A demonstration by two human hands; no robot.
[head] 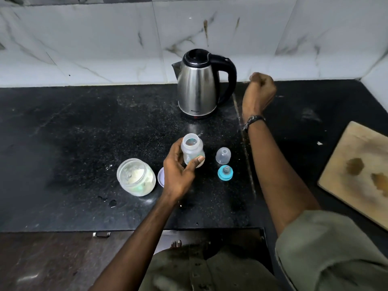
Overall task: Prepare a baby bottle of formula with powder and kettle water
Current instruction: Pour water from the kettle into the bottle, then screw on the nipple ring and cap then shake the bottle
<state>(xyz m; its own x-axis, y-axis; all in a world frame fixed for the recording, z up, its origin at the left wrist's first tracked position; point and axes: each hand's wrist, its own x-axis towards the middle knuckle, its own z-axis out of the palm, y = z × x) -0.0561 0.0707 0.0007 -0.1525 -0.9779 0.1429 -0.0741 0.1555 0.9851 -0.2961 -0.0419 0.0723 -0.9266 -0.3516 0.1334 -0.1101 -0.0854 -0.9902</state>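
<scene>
My left hand grips the open, translucent baby bottle, which stands upright on the black counter. A steel kettle with a black lid and handle stands behind it near the wall. To the right of the kettle's handle hovers my right hand, fingers curled shut with nothing visible in them. The open jar of white powder sits left of my left hand. Its lid lies partly hidden behind that hand. The clear bottle cap and the teal nipple ring rest right of the bottle.
A wooden cutting board lies at the counter's right edge. Marble wall tiles back the counter. Small water drops sit near the jar. A seam runs down the counter between the two arms.
</scene>
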